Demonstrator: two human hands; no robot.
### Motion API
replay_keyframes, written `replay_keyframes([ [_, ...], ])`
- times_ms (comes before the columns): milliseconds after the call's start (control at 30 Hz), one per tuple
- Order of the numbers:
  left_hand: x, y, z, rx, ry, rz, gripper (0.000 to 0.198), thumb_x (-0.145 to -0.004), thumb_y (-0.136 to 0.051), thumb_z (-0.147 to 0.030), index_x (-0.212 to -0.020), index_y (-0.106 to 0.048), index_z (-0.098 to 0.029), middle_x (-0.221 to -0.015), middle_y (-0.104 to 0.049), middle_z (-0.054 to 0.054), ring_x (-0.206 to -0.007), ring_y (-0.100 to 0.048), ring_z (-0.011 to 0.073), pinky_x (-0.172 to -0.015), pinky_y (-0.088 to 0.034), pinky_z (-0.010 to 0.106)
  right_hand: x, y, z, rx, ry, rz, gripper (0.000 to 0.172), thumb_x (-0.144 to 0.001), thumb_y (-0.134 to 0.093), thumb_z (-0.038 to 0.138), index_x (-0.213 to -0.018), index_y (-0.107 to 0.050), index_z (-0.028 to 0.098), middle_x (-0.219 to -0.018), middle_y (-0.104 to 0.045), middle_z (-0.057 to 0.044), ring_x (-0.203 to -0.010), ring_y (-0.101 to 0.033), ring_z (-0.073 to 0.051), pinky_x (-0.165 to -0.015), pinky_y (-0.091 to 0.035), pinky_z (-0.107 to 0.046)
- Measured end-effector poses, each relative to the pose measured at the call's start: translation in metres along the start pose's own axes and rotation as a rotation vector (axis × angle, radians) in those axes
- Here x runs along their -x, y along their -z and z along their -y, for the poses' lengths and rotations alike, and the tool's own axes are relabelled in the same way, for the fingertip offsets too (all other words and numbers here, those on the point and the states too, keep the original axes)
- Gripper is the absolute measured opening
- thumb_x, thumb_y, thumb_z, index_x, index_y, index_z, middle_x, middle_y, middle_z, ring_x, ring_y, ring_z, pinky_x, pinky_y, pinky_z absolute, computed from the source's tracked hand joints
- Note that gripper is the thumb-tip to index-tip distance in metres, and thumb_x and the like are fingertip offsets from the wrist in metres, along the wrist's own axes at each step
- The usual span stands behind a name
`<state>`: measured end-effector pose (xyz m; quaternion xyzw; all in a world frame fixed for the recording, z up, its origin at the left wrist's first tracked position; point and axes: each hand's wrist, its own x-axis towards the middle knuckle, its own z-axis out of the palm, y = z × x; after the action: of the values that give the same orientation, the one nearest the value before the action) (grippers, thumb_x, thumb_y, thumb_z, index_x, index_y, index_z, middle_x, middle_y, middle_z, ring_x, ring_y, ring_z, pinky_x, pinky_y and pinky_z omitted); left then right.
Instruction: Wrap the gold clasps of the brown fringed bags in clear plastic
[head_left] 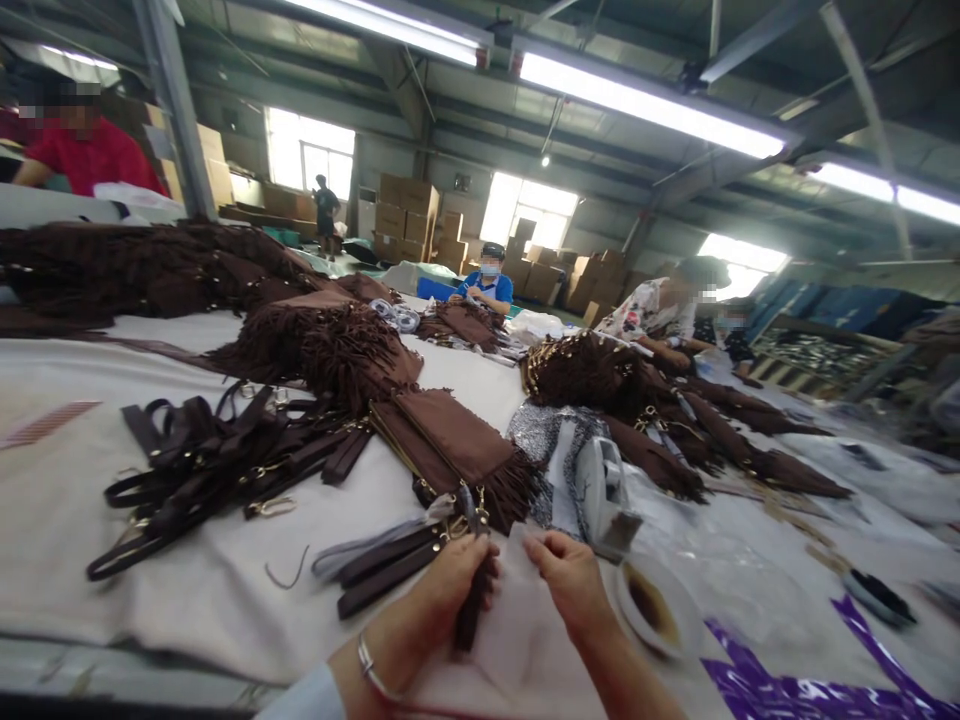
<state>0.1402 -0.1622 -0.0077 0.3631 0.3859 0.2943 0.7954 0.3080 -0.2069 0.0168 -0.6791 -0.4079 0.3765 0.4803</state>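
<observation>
My left hand [444,592] is closed around a dark brown strap [474,606] that runs up to a metal clasp near a brown fringed bag [457,450]. My right hand [571,582] pinches the edge of a thin white sheet [517,640] lying under both hands. More brown straps [382,570] lie just left of my left hand. A bracelet sits on my left wrist.
A tape dispenser [607,490] and a small white dish with brown liquid [654,608] stand right of my hands. A heap of loose straps [217,460] lies at left, piles of fringed bags [330,345] beyond. Other people work across the table, cardboard boxes behind them.
</observation>
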Motion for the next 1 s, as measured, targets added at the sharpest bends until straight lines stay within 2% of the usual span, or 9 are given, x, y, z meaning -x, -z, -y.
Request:
replay_keyframes([
  [100, 0.010, 0.008, -0.012, -0.017, 0.053, 0.130, 0.039, -0.071, -0.074, -0.048, -0.085, -0.061, -0.014, -0.080, -0.065, 0.006, -0.066, -0.059, 0.0137, -0.056, -0.042, 0.023, 0.007, 0.009, 0.000, 0.172, 0.037, 0.017, 0.036, -0.070, -0.064, 0.048, -0.056, -0.056, 0.016, -0.053, -0.042, 0.003, -0.056, -0.038, -0.012, -0.054, -0.030, -0.025],
  [167, 0.015, 0.015, -0.025, 0.021, 0.051, 0.182, 0.037, -0.071, -0.076, -0.044, -0.086, -0.064, -0.012, -0.081, -0.063, 0.005, -0.066, -0.057, 0.0101, -0.057, -0.041, 0.021, 0.013, 0.009, -0.003, 0.242, 0.046, 0.043, 0.034, -0.072, -0.062, 0.045, -0.054, -0.054, 0.017, -0.053, -0.043, 0.003, -0.057, -0.039, -0.013, -0.055, -0.030, -0.026],
  [233, 0.016, 0.019, -0.040, 0.077, 0.039, 0.195, 0.037, -0.070, -0.078, -0.043, -0.088, -0.065, -0.014, -0.069, -0.056, -0.002, -0.052, -0.046, 0.0046, -0.051, -0.033, 0.018, 0.018, 0.005, -0.006, 0.285, 0.040, 0.072, 0.033, -0.073, -0.059, 0.043, -0.055, -0.053, 0.017, -0.054, -0.043, 0.003, -0.058, -0.040, -0.013, -0.055, -0.030, -0.026],
  [300, 0.012, 0.018, -0.053, 0.098, 0.004, 0.199, 0.037, -0.068, -0.080, -0.043, -0.086, -0.064, -0.015, -0.059, -0.048, -0.006, -0.044, -0.035, 0.0025, -0.045, -0.024, 0.018, 0.022, -0.002, -0.006, 0.311, 0.035, 0.096, 0.031, -0.074, -0.058, 0.043, -0.057, -0.053, 0.017, -0.054, -0.041, 0.003, -0.058, -0.039, -0.013, -0.055, -0.029, -0.026],
  [367, 0.007, 0.013, -0.060, 0.062, -0.069, 0.160, 0.036, -0.066, -0.081, -0.041, -0.082, -0.064, -0.014, -0.058, -0.049, -0.005, -0.044, -0.036, 0.0029, -0.045, -0.024, 0.019, 0.024, -0.008, -0.004, 0.323, 0.035, 0.109, 0.031, -0.074, -0.057, 0.042, -0.057, -0.052, 0.017, -0.054, -0.039, 0.004, -0.058, -0.037, -0.012, -0.055, -0.028, -0.026],
  [467, -0.001, 0.003, -0.062, -0.021, -0.161, 0.065, 0.035, -0.063, -0.083, -0.037, -0.082, -0.067, -0.013, -0.066, -0.059, 0.000, -0.053, -0.049, 0.0070, -0.051, -0.034, 0.021, 0.025, -0.011, 0.002, 0.316, 0.027, 0.128, 0.031, -0.074, -0.056, 0.042, -0.056, -0.050, 0.018, -0.055, -0.037, 0.004, -0.058, -0.036, -0.012, -0.055, -0.027, -0.026],
  [533, -0.002, -0.001, -0.061, -0.059, -0.176, 0.043, 0.035, -0.062, -0.082, -0.036, -0.085, -0.069, -0.013, -0.069, -0.062, 0.002, -0.056, -0.053, 0.0095, -0.055, -0.039, 0.023, 0.025, -0.010, 0.003, 0.296, 0.011, 0.132, 0.031, -0.073, -0.056, 0.042, -0.055, -0.049, 0.018, -0.055, -0.036, 0.004, -0.057, -0.035, -0.012, -0.054, -0.026, -0.025],
  [800, 0.000, -0.002, -0.061, -0.283, -0.289, -0.009, 0.024, -0.067, -0.075, -0.032, -0.080, -0.074, -0.013, -0.063, -0.062, 0.002, -0.055, -0.047, 0.0109, -0.053, -0.034, 0.024, 0.025, -0.011, -0.004, 0.180, -0.049, 0.163, 0.033, -0.074, -0.057, 0.045, -0.055, -0.049, 0.018, -0.053, -0.035, 0.004, -0.055, -0.032, -0.011, -0.052, -0.024, -0.026],
  [1000, -0.006, 0.000, -0.058, -0.306, -0.328, -0.030, 0.024, -0.068, -0.074, -0.032, -0.083, -0.074, -0.013, -0.065, -0.064, 0.003, -0.057, -0.048, 0.0117, -0.054, -0.036, 0.024, 0.026, -0.012, -0.006, 0.164, -0.038, 0.172, 0.033, -0.074, -0.060, 0.043, -0.055, -0.050, 0.017, -0.054, -0.035, 0.004, -0.055, -0.032, -0.010, -0.051, -0.023, -0.025],
])
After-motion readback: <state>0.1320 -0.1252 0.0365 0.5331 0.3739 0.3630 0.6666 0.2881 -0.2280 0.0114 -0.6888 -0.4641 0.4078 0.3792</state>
